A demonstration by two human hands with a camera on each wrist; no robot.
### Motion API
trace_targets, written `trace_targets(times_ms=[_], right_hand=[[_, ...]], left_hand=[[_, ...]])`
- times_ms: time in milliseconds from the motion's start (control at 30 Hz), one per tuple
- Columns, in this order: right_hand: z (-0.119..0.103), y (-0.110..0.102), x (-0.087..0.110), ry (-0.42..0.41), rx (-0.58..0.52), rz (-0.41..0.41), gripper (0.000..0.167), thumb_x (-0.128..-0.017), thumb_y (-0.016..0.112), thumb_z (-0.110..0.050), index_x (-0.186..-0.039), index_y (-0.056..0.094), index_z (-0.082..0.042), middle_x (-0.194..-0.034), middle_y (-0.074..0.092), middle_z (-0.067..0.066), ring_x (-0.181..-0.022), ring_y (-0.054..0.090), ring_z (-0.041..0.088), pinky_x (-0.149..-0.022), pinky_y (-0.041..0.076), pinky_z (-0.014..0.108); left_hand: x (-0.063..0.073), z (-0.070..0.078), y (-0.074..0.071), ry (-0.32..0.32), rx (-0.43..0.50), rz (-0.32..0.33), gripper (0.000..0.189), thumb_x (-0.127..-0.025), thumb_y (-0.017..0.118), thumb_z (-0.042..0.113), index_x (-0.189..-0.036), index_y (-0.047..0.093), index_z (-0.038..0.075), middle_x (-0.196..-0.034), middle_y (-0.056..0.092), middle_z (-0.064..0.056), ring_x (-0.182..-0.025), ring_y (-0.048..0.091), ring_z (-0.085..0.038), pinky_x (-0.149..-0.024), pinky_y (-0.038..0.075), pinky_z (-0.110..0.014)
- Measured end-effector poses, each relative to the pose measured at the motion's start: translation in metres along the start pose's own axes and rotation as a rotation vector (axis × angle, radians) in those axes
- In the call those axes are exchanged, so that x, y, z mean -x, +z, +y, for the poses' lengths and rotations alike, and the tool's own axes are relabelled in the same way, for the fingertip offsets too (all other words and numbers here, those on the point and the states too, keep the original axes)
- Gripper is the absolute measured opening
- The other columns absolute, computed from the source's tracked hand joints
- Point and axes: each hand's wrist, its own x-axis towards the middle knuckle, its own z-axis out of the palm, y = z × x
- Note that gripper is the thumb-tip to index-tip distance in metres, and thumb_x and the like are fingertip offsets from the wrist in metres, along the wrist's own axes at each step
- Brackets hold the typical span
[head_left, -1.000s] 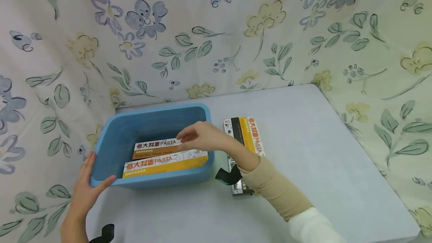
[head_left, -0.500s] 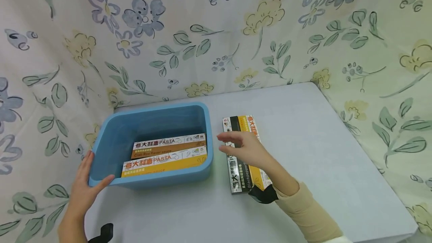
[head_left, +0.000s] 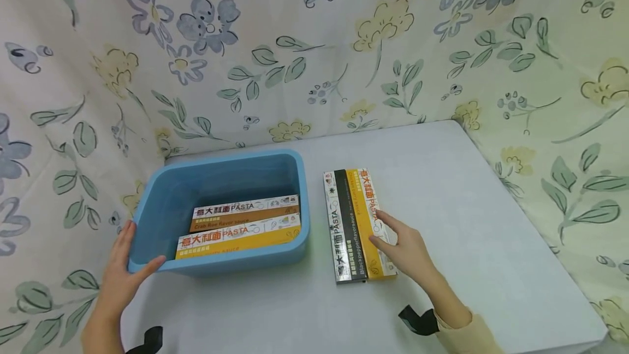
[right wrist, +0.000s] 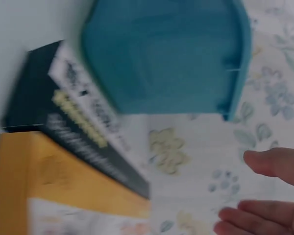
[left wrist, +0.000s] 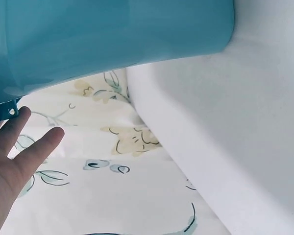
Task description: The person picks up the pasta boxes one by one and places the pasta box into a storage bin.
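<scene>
My left hand (head_left: 124, 264) rests at the near left corner of a blue plastic bin (head_left: 236, 266), fingers along its side and thumb at the front rim. In the left wrist view, its straight, spread fingers (left wrist: 41, 147) reach the bin's rim. Inside the bin stand two pasta boxes, a brown crab roe one (head_left: 221, 224) behind a yellow one (head_left: 265, 236). My right hand (head_left: 410, 245) hovers over a second yellow pasta box (head_left: 361, 201), thumb and fingers apart. A black pepper pasta box (head_left: 350, 234) lies against that box's left side.
A white table (head_left: 442, 179) carries the bin and boxes. Floral curtain (head_left: 344, 42) hangs behind it and along both sides. The table's right edge runs down toward the near right corner.
My right hand has left the bin, moving right and down to the yellow pasta box on the table. My left hand has stayed at the bin's corner.
</scene>
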Motion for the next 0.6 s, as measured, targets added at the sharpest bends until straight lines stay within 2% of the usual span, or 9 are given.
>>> trace_targets(times_ms=[167,400,600], right_hand=[[0.023,0.017,0.015,0.081,0.052,0.008,0.084,-0.082,0.077,-0.018,-0.149,0.032,0.002,-0.149,0.036,0.024,-0.135,0.035,0.044,-0.105,0.035,0.058],[0.047,0.04,0.025,0.142,0.009,-0.045,0.117,-0.069,0.087,-0.034,-0.152,0.014,0.006,-0.157,0.016,0.027,-0.143,0.017,0.044,-0.111,0.024,0.057],[0.062,0.057,0.025,0.207,-0.065,-0.074,0.127,-0.062,0.09,-0.032,-0.15,0.01,0.012,-0.156,0.01,0.03,-0.143,0.013,0.044,-0.114,0.02,0.054]], left_hand=[[-0.001,-0.001,-0.002,-0.001,-0.006,-0.013,0.094,-0.088,0.067,0.029,-0.157,0.005,0.009,-0.162,-0.002,-0.017,-0.142,0.001,-0.052,-0.103,0.006,-0.077],[-0.001,-0.002,-0.002,-0.01,-0.004,-0.02,0.094,-0.088,0.066,0.031,-0.157,0.005,0.01,-0.162,-0.001,-0.017,-0.141,0.002,-0.054,-0.103,0.007,-0.077],[-0.002,-0.002,-0.001,0.003,-0.008,-0.011,0.094,-0.087,0.067,0.028,-0.157,0.006,0.01,-0.162,0.0,-0.018,-0.142,0.002,-0.053,-0.103,0.006,-0.077]])
